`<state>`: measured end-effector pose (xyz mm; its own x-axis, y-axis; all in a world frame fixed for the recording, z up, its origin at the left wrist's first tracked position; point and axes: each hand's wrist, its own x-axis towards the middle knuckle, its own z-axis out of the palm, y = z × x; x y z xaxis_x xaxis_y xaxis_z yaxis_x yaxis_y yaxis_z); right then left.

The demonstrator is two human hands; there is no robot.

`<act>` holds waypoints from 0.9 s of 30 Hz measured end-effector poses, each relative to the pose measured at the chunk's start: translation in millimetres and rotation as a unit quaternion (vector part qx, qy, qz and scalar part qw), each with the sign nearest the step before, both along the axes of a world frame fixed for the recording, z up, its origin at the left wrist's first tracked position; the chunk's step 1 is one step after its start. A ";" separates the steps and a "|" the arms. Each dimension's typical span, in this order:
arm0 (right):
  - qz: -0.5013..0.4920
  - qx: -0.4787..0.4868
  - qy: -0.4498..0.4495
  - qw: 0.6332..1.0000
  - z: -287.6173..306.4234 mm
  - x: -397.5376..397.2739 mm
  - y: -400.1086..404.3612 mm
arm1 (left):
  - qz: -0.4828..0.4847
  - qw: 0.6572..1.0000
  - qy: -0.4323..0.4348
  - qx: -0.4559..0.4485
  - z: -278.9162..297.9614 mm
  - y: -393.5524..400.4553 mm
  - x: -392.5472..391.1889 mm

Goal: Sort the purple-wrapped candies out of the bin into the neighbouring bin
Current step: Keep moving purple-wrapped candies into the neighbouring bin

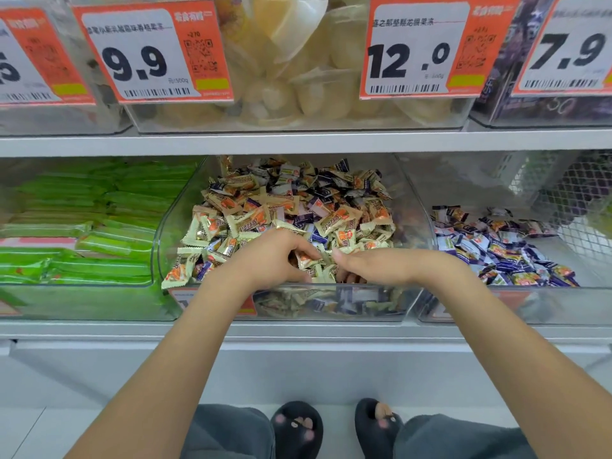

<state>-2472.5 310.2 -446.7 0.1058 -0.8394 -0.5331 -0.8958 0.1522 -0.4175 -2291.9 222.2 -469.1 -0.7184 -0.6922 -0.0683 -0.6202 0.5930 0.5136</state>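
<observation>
A clear middle bin (pixel 410 200) holds a heap of mixed candies: many cream-and-orange wrapped ones (pixel 337 220) with purple-wrapped candies (pixel 318 236) scattered among them. Both hands dig into the front of this heap. My left hand (pixel 275 260) has curled fingers among the cream candies and its fingertips pinch a cream-and-orange candy (pixel 306 260). My right hand (pixel 371 265) lies palm down with its fingers curled down into the candies; what they hold is hidden. The neighbouring clear bin (pixel 496 303) on the right holds a pile of purple-wrapped candies (pixel 503 250).
A bin of green-wrapped bars (pixel 92 233) stands to the left. An upper shelf (pixel 298 142) carries clear bins with orange price tags (pixel 149 51). A white mesh basket (pixel 583 193) sits at the far right. Below are the shelf's front edge and my slippered feet (pixel 334 429).
</observation>
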 end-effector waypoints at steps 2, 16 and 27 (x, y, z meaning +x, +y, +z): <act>-0.005 0.013 -0.022 1.000 -1.7 5.2 -2.7 | 0.000 1.000 -0.001 -0.005 0.5 1.3 -0.5; 0.049 -0.013 -0.084 0.995 -11.9 24.6 -12.3 | -0.035 0.999 -0.005 -0.007 4.6 5.1 -1.7; 0.083 -0.088 -0.188 0.975 -13.4 19.0 -10.1 | -0.030 0.999 0.010 0.021 7.0 8.3 0.8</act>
<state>-2453.5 300.1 -460.1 0.4090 -0.8685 -0.2801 -0.6800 -0.0853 -0.7282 -2291.1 230.5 -462.0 -0.7600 -0.6449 -0.0811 -0.5732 0.6061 0.5514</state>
